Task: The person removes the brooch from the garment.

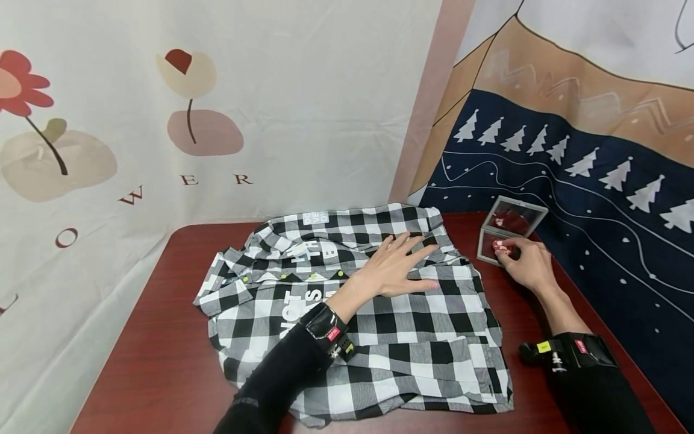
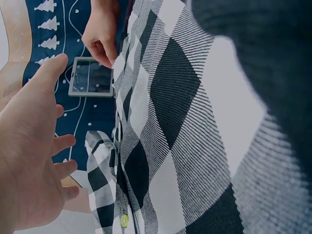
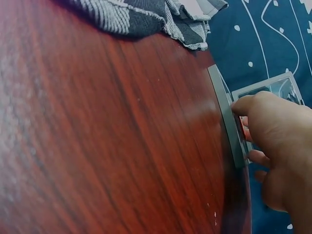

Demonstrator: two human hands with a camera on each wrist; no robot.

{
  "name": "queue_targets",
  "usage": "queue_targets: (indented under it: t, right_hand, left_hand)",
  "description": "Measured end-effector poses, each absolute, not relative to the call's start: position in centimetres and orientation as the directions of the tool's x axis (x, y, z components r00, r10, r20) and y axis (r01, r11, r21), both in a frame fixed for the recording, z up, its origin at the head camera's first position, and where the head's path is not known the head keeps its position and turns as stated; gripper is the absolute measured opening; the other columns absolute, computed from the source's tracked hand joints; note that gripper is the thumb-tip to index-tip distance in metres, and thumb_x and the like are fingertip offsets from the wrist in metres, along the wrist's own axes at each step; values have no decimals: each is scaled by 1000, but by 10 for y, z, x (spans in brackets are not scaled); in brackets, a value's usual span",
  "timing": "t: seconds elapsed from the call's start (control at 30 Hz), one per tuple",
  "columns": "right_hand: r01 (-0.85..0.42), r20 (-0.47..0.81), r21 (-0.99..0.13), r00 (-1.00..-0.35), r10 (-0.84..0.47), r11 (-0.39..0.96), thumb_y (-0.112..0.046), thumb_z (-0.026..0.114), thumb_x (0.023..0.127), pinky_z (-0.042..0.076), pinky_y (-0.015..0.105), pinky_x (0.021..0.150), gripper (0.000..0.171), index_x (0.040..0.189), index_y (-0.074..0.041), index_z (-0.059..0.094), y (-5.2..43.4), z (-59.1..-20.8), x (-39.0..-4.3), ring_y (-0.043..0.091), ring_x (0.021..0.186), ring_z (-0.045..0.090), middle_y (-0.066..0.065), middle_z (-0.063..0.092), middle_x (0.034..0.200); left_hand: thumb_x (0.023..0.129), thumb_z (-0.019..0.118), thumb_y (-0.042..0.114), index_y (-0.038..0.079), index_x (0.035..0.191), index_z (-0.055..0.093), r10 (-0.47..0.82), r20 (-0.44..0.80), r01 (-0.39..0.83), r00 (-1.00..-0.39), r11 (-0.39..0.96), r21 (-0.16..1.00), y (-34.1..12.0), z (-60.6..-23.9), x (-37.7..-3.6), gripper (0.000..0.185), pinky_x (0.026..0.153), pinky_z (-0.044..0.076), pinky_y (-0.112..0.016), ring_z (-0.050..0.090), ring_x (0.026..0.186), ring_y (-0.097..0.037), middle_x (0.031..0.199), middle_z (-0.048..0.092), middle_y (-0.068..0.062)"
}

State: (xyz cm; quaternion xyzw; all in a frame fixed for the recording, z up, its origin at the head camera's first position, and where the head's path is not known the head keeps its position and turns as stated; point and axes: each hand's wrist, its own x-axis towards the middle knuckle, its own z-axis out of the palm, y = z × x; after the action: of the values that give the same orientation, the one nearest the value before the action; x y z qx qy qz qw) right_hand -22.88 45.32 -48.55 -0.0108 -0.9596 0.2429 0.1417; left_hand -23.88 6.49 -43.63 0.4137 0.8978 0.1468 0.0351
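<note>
A black-and-white checked shirt (image 1: 428,313) with white lettering and yellow-green buttons lies spread on the table. My left hand (image 1: 391,268) is over the shirt's middle, fingers straight and spread, holding nothing; the left wrist view shows this hand (image 2: 34,141) beside the cloth. At the right, a small grey case (image 1: 481,246) stands with its clear lid (image 1: 512,216) raised. My right hand (image 1: 528,262) pinches a small red and white object (image 1: 501,246) inside the case. In the right wrist view, the right hand (image 3: 278,141) mostly hides that object.
The dark red wooden table (image 1: 157,337) shows around the shirt. A pale curtain (image 1: 303,120) with flower prints hangs behind, and a navy cloth (image 1: 612,241) with white trees borders the right side, close to the case.
</note>
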Motion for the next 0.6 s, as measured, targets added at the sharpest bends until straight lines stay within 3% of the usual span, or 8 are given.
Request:
queue_targets:
  t: [0.13,0.33,0.6]
  right_hand:
    - [-83,296,-485,-952,74,871,-21,71,109,38,77,110,37,135,6,71,446,-483,-227,58,129,53,38,67,139]
    - [-204,393,-481,-920,2,853,-17,75,105,35,77,116,41,138,7,70,418,-474,-230,57,136,53,36,66,145]
    - [-314,427,-458,-898,-104,832,-23,76,105,30,78,126,49,146,3,67,363,-460,-236,57,147,50,34,62,154]
  left_hand:
    - [108,52,80,39,181,26,749,66,729,-659,615,302,59,-439,-239,87,144,20,-66,20,179,-37,189,27,-5]
    - [108,52,79,39,181,24,721,67,699,-690,639,323,38,-438,-244,88,144,18,-68,17,179,-38,191,24,-4]
    - [109,54,77,38,181,24,670,81,653,-738,678,336,2,-431,-252,88,145,13,-67,14,180,-37,191,22,-6]
